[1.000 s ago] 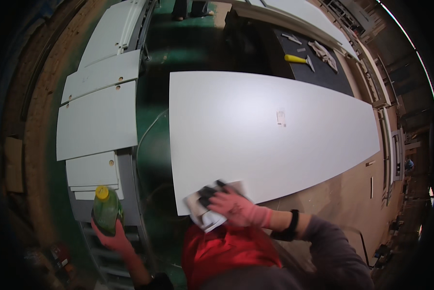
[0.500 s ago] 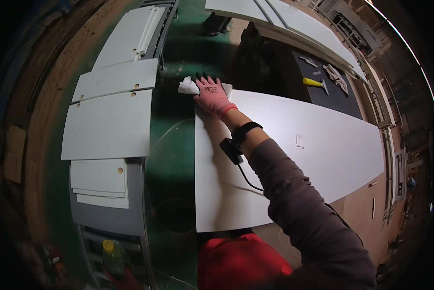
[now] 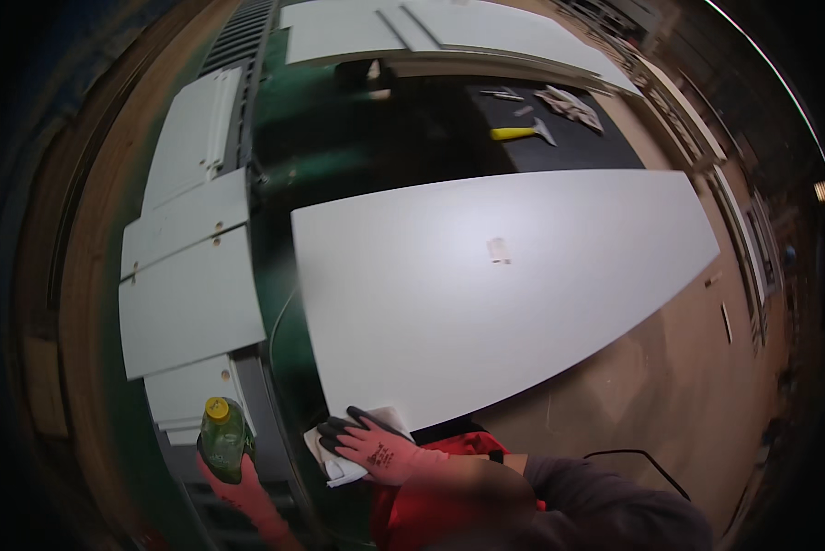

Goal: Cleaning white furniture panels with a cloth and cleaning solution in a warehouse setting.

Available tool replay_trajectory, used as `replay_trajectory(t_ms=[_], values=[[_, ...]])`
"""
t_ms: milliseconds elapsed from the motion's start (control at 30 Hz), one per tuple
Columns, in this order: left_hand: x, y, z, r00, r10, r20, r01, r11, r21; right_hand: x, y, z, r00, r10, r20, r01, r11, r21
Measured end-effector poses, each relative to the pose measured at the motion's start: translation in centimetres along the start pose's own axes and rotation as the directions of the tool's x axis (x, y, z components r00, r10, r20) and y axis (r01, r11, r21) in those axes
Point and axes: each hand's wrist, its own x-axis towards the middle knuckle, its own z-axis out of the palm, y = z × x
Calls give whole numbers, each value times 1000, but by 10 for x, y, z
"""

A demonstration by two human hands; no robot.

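Observation:
My right hand (image 3: 380,450), in a pink glove with dark fingertips, presses a white cloth (image 3: 342,471) at the near left corner of a large white panel (image 3: 412,312). Its fingers point left over the cloth, which hangs past the panel's edge. My left hand (image 3: 238,487), gloved in pink too, is wrapped round a greenish see-through bottle (image 3: 224,441) with a yellow cap, held upright at the lower left. A small label (image 3: 498,250) lies on the panel's upper face.
Several white panels with round holes (image 3: 192,294) lie on a roller conveyor (image 3: 240,37) at left. Beyond the large panel, a dark surface carries a yellow-handled scraper (image 3: 523,133) and a crumpled cloth (image 3: 569,106). Another white panel (image 3: 486,32) with two grey strips stands farther back.
My right hand has come with the cloth from the panel's far left corner to its near left corner. My left hand has raised the bottle farther into view. The head view has shifted.

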Motion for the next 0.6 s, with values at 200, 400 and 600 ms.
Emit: replay_trajectory(t_ms=[200, 400, 600], values=[[2, 94, 50, 974, 188, 126, -116, 893, -435, -37, 26, 1, 955, 181, -234, -186, 982, 0], [-37, 170, 122, 738, 623, 257, -553, 778, -298, -196, 112, -71, 543, 560, -625, -670, 738, 79], [-166, 294, 190, 671, 569, 475, -431, 821, -374, -387, 233, -141, 128, 691, -711, -931, 331, 154]])
